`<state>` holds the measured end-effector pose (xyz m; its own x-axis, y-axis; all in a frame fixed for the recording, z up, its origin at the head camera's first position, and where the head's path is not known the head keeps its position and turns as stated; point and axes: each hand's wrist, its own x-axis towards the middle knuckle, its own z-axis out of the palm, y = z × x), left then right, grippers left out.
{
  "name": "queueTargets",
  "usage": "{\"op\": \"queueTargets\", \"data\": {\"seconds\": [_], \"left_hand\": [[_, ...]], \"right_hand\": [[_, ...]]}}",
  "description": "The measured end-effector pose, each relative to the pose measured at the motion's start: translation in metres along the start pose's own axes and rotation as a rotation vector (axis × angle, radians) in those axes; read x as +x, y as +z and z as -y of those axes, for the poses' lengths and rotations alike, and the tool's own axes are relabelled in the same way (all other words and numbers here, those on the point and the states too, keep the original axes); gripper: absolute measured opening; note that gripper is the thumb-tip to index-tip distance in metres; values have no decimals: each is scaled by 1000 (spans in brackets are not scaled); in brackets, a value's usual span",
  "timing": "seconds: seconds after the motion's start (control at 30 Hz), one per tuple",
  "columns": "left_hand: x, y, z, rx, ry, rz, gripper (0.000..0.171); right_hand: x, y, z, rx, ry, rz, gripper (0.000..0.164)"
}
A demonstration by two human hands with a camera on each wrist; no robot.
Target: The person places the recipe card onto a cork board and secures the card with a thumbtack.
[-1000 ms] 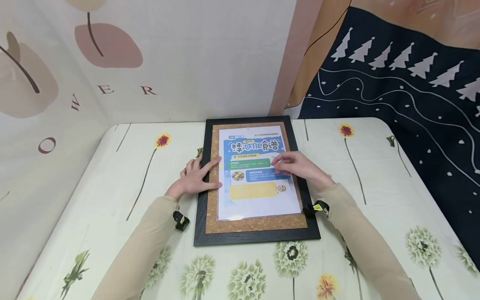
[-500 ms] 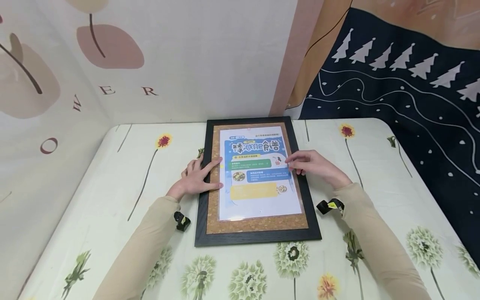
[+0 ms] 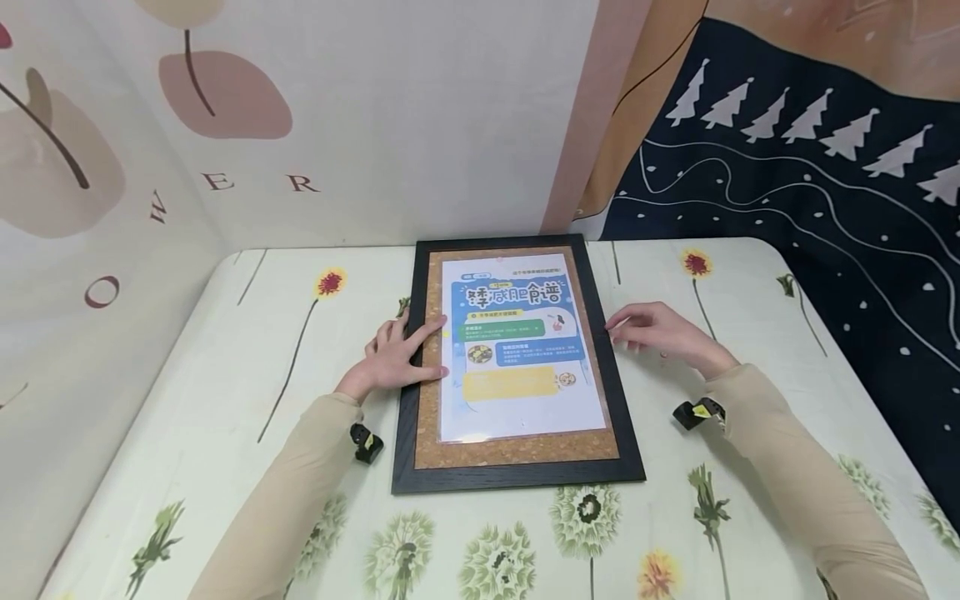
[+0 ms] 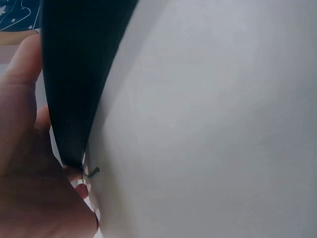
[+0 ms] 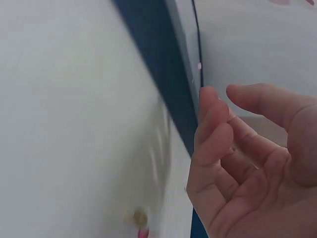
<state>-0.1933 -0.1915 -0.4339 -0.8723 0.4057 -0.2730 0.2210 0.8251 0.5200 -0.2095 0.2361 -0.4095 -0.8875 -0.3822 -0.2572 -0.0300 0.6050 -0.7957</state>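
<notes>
A black-framed cork board (image 3: 517, 475) lies flat on the patterned tablecloth, with a printed poster (image 3: 495, 415) on its cork. The poster carries Chinese text and blue, green and yellow blocks. My left hand (image 3: 386, 358) rests across the board's left edge, fingers spread, thumb and index finger reaching the poster's left border. In the left wrist view the black frame (image 4: 81, 74) stands beside that hand (image 4: 25, 148). At the board's right edge is my right hand (image 3: 663, 333), fingers loosely bent. Between its thumb and fingers, the right wrist view shows nothing held.
The tablecloth (image 3: 750, 333) is printed with flowers and dandelion heads. Behind the table hang a pale curtain (image 3: 390, 125) with letters and a dark blue cloth (image 3: 750, 175) with white trees. A small black device (image 3: 697, 412) sits on each wrist.
My right hand has slid rightward from over the poster, across the frame, to the board's right edge. My left hand and the board stay in place.
</notes>
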Motion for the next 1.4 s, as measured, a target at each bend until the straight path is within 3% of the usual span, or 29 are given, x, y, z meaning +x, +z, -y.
{"op": "queueTargets", "data": {"seconds": [0.33, 0.67, 1.0, 1.4], "left_hand": [[-1, -1, -2, 1, -10, 2, 86], [0, -2, -2, 5, -4, 2, 86], [-1, -1, -3, 5, -11, 2, 85], [-2, -1, -3, -4, 0, 1, 85]], "right_hand": [[-18, -16, -20, -30, 38, -25, 28], [-39, -28, -36, -82, 60, -118, 28], [-48, -30, -47, -86, 11, -52, 20], [-44, -27, -50, -145, 9, -75, 12]]}}
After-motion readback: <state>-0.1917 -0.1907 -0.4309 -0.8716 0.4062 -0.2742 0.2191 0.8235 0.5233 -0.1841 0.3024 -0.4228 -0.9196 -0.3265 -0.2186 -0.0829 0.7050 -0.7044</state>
